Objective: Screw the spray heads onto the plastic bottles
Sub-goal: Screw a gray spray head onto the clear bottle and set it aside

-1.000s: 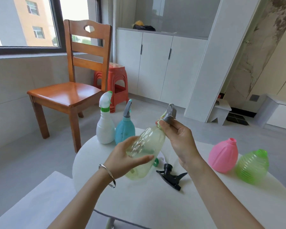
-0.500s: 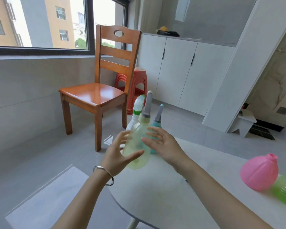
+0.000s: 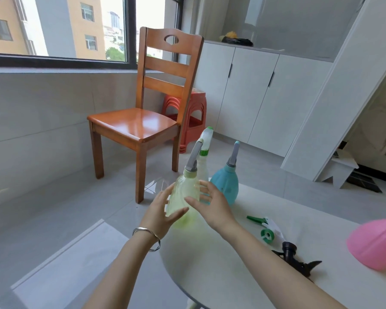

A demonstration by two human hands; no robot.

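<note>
Curled round the lower body of the pale yellow-green see-through plastic bottle (image 3: 185, 192), the left hand (image 3: 158, 210) holds it upright, with the thumb in front. The right hand (image 3: 212, 208) is open with straight, spread fingers, just beside the bottle's right flank; whether it touches I cannot tell. The grey plastic spray head (image 3: 193, 159) sits already on the neck, so I judge the step is to stand this bottle on the round white table (image 3: 210, 259), at its near-left edge. To do it well, put it down flat, a little further in from the edge, and let go only when the base rests. The base is blurred, so I cannot tell whether it rests now. Just behind stand the white plastic bottle with a green collar (image 3: 204, 152) and the blue pear-shaped bottle (image 3: 225, 186); avoid knocking them.
</note>
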